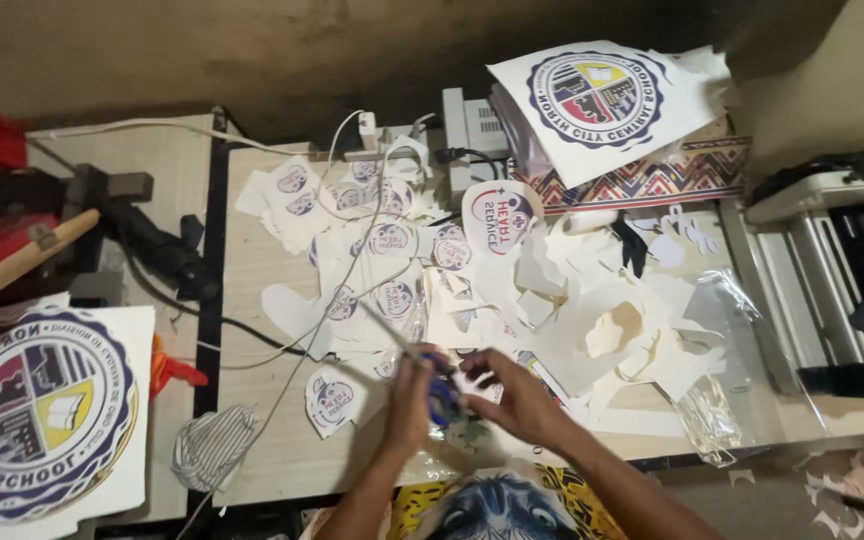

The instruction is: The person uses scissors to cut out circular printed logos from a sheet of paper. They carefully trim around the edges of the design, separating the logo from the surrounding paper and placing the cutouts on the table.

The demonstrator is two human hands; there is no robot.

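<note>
My left hand (409, 405) and my right hand (515, 395) meet at the table's near edge. Between them sits a small blue-and-white printed cut-out (444, 395), gripped from both sides; motion blur hides exactly how the fingers lie. A thin white cable (352, 260) runs from the back of the table down toward my left hand. Several cut-out shield-shaped printed emblems (382, 245) and white paper offcuts (612, 330) are strewn over the wooden table (272, 450) just beyond my hands.
A large printed sheet with a round crest (37, 405) lies at the left, another round-crest sheet (602, 100) at the back right on a stack. A white power adapter (472, 125), a bundle of white cord (210, 445), clear plastic film (722, 400) and a wooden handle (17, 265) are nearby.
</note>
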